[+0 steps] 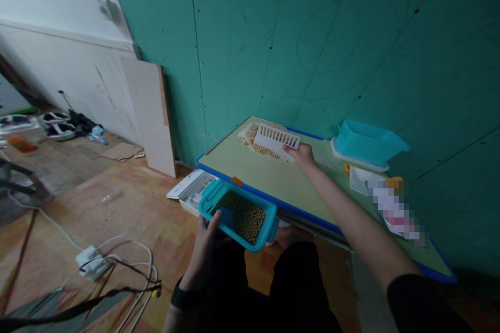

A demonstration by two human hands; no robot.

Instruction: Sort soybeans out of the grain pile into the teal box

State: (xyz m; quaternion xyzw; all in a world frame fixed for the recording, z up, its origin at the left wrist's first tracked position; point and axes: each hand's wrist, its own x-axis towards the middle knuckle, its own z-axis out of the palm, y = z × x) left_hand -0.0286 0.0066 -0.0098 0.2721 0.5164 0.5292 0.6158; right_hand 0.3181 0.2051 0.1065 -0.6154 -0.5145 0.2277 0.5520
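Note:
My left hand (205, 250) grips the near corner of a teal box (269, 221) full of small yellow-green beans, held just below the table's front edge. My right hand (301, 156) reaches across the table and holds a white slotted scraper (276, 138) by its right end. The scraper rests on a pile of loose beans (255, 145) at the far left corner of the table. The table (273, 179) has a pale green top with a blue rim.
A teal lid on a white tray (365, 144) sits at the table's back right, next to a white and orange item (363, 177). The green wall stands right behind the table. White cables and a power strip (91, 263) lie on the wooden floor to the left.

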